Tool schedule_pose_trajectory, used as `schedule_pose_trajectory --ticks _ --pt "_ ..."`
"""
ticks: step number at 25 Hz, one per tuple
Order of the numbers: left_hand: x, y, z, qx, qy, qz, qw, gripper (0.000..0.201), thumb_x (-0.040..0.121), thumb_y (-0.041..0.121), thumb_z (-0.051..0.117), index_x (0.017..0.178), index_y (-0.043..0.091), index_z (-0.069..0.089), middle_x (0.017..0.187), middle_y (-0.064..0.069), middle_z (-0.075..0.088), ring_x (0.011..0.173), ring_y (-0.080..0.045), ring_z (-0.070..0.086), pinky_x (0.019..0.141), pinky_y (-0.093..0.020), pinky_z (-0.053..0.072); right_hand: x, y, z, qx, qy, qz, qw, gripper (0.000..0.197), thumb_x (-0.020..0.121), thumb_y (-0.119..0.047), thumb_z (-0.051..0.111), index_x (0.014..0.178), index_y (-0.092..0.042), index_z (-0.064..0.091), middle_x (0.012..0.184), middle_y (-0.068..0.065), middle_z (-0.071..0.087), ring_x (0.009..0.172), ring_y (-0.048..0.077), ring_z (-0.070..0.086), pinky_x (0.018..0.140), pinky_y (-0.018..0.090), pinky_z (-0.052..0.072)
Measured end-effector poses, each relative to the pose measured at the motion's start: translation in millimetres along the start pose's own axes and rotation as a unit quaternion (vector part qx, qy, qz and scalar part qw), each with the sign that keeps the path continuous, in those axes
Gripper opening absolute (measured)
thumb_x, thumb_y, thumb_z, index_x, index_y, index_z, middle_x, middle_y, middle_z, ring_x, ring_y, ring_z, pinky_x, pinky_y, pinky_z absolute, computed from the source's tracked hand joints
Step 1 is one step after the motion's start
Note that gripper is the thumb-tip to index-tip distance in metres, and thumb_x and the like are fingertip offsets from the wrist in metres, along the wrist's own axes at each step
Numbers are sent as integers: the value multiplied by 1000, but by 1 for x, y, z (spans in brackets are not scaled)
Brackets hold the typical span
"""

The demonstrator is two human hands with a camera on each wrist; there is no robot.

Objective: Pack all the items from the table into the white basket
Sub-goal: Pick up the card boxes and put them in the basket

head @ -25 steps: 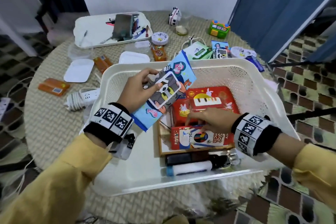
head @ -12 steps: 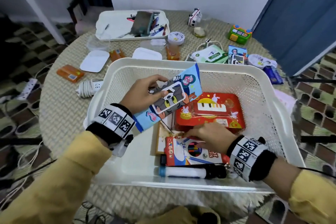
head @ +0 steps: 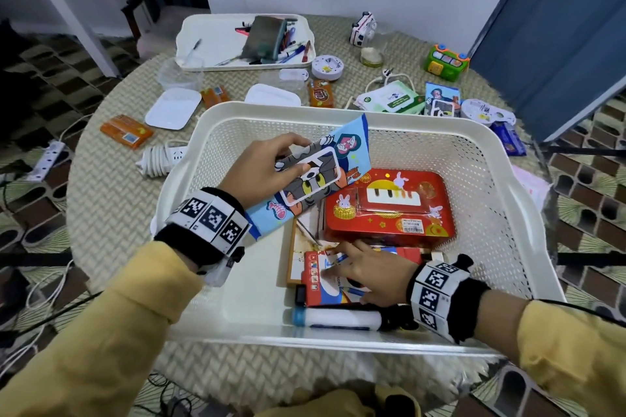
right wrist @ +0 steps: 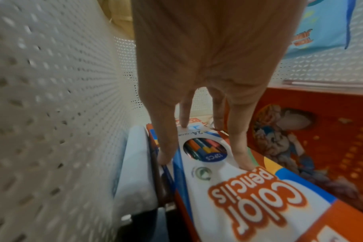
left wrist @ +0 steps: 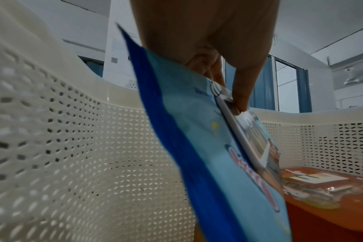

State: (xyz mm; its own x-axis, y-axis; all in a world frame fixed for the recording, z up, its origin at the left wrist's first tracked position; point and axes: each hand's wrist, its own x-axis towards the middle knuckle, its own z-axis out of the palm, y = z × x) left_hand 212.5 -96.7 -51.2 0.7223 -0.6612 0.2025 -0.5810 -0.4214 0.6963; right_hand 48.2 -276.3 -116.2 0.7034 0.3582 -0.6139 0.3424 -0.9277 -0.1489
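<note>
Holding the blue cartoon pack (head: 315, 176) tilted mid-frame over the white basket (head: 518, 200), my left hand (head: 261, 169) pinches it; my right hand (head: 369, 272) lies flat-fingered on the color pencils box (right wrist: 249, 188), lower center.

Your head view was evenly lit by soft, cool indoor light — no hard shadows, only faint glare on the red tin (head: 389, 210). Its wide lens bent the door and floor tiles at the edges. Your wrist views were softer: the white basket (left wrist: 52, 147) wall smeared with motion blur, and the color pencils box (right wrist: 249, 196) blurred close to the lens — its far end sharper.
</note>
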Motion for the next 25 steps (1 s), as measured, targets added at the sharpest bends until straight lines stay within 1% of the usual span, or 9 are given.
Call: schedule_pose_trajectory --ticks 4,6,9,11,15,18,21,23,25 --pt "0 2 0 -1 -4 -1 1000 31 87 24 68 117 20 60 89 -4 69 83 -18 67 78 -32 53 0 0 -3 -11 2 45 999 83 80 -32 71 146 -37 21 131 12 36 116 31 38 85 43 49" --pt "-1 3 0 3 -11 0 1000 32 87 24 67 118 21 60 89 -4 69 82 -18 67 76 -33 53 0 1 -2 -19 -1 82 996 84 80 -33 71 147 -33 20 129 13 38 115 33 41 82 42 49" --pt "-2 3 0 14 -15 -3 1000 32 88 25 66 119 21 59 90 -4 70 81 -18 67 75 -35 54 -1 -4 1 -16 -7 108 994 84 79 -24 72 146 -30 22 128 15 37 110 35 48 82 44 52" --pt "-2 3 0 20 -16 -1 1000 32 88 25 65 119 22 59 90 -4 70 80 -19 67 73 -35 54 -4 -5 1 -25 5 122 992 81 81 -18 70 145 -30 21 127 15 36 100 35 56 77 42 53" --pt "-2 3 0 31 -19 7 999 33 88 27 65 120 22 59 89 -4 69 79 -19 66 72 -32 52 -5 -6 -5 -45 -7 130 991 79 84 -24 69 147 -27 22 125 15 42 99 31 60 77 39 50" --pt "-3 3 -1 32 -24 16 999 32 88 28 66 120 22 60 87 -3 69 79 -19 66 71 -31 52 -11 3 -18 -12 -1 110 994 66 87 -29 65 144 -29 32 125 9 51 104 27 58 79 35 50" --pt "-3 5 0 12 -35 17 999 32 87 28 67 118 23 61 87 -3 68 82 -18 67 75 -30 52 -35 14 -49 81 40 109 990 45 87 -38 64 130 -34 51 113 -6 64 102 13 60 75 26 45" --pt "-3 7 2 -18 -50 24 998 31 86 29 69 116 23 62 88 -3 68 82 -16 67 76 -31 53 -60 21 -70 118 115 154 974 36 87 -40 62 123 -38 56 104 -12 66 92 7 58 74 25 44" --pt "-3 13 7 -62 -77 34 995 31 85 30 70 114 22 63 91 -2 68 82 -7 66 74 -27 53 -94 27 -88 155 197 209 945 32 87 -43 61 119 -38 57 94 -16 64 84 5 55 75 29 47"
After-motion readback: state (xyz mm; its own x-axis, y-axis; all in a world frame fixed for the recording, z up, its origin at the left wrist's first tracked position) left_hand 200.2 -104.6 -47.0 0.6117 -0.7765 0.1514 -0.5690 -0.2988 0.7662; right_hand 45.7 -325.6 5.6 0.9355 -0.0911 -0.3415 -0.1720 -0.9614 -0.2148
